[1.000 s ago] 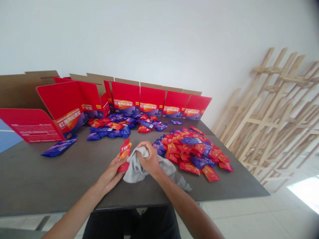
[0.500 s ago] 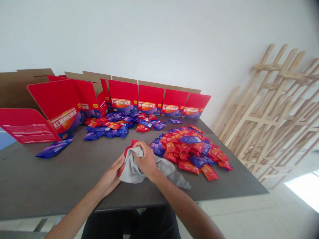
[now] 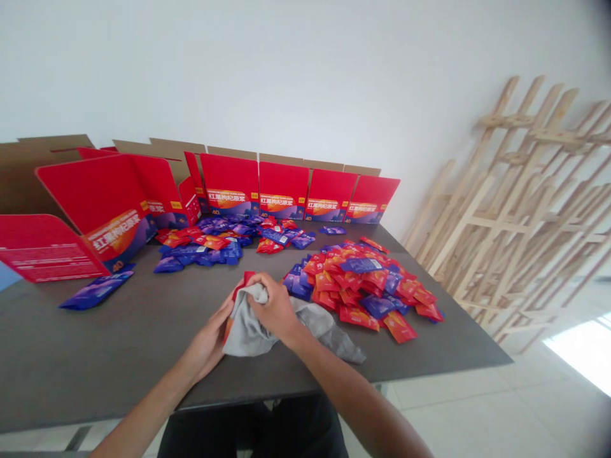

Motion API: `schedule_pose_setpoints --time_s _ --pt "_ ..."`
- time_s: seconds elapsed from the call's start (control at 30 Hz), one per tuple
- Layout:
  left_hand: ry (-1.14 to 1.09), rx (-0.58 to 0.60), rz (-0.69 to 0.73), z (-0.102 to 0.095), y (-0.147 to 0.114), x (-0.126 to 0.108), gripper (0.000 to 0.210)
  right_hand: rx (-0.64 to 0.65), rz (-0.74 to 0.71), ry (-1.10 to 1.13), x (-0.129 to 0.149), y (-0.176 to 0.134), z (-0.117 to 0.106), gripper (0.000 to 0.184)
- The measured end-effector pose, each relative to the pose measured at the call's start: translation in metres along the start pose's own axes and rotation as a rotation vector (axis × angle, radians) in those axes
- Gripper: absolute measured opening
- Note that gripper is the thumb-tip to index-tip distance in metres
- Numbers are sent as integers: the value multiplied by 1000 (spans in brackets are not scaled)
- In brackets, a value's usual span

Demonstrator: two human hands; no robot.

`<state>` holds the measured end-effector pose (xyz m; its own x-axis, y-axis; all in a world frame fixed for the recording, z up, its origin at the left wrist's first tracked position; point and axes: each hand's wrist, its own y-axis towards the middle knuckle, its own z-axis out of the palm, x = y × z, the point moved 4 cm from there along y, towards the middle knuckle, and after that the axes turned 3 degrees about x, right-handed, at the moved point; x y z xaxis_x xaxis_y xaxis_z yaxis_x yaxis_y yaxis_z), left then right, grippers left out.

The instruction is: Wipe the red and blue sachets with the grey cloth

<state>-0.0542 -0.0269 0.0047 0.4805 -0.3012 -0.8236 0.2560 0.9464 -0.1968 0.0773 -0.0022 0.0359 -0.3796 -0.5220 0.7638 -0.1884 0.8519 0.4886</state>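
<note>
Near the table's front edge, my left hand (image 3: 212,337) is closed around a red pouch (image 3: 249,277), which shows as a strip at the cloth's left and top edges. My right hand (image 3: 274,308) grips a grey cloth (image 3: 245,327) and presses it against the pouch. The cloth covers most of the pouch, and its loose end trails right along the table. Just right of my right hand lies a large heap of red and purple pouches (image 3: 353,283).
Open red cartons (image 3: 231,172) line the back and left of the dark table (image 3: 157,318). A second heap of pouches (image 3: 210,245) lies before them. One purple pouch (image 3: 98,289) lies alone at left. Wooden easels (image 3: 506,203) lean against the wall on the right.
Both hands, with the pouch and cloth, have shifted slightly left, the right hand still pressing the cloth on the pouch. The whole view has turned a little.
</note>
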Motion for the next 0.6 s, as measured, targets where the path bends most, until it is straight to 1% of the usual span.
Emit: schedule_pose_setpoints --time_s 0.03,0.07,0.1,0.17,0.23,0.3,0.33,0.37,0.43,0.5,0.53,0.6 --pt "-1 12 -3 1 0 1 54 -25 7 6 0 0 -2 18" --pt "-3 18 -3 1 -1 1 54 -12 -1 8 0 0 -2 17" --pt "-6 17 3 0 0 0 55 34 -19 3 1 0 0 18" --pt "-10 0 38 -4 3 -5 56 194 -79 -29 4 -3 7 20" --pt "3 -16 97 -8 9 -17 58 363 -145 -96 7 -8 16 23" --pt "37 -16 183 -6 19 -34 60 465 -184 -177 8 -11 23 24" --pt "65 -4 232 -1 25 -44 61 489 -192 -211 7 -12 25 23" --pt "108 19 280 9 31 -54 62 499 -194 -238 6 -12 26 22" --pt "259 100 382 39 46 -72 62 499 -192 -269 4 -12 29 23" --pt "548 240 501 84 64 -80 60 497 -194 -276 0 -11 31 26" --pt "694 331 581 110 74 -79 58 496 -195 -275 -1 -11 32 27" --pt "986 567 724 162 95 -64 53 493 -183 -261 -5 -10 34 32"
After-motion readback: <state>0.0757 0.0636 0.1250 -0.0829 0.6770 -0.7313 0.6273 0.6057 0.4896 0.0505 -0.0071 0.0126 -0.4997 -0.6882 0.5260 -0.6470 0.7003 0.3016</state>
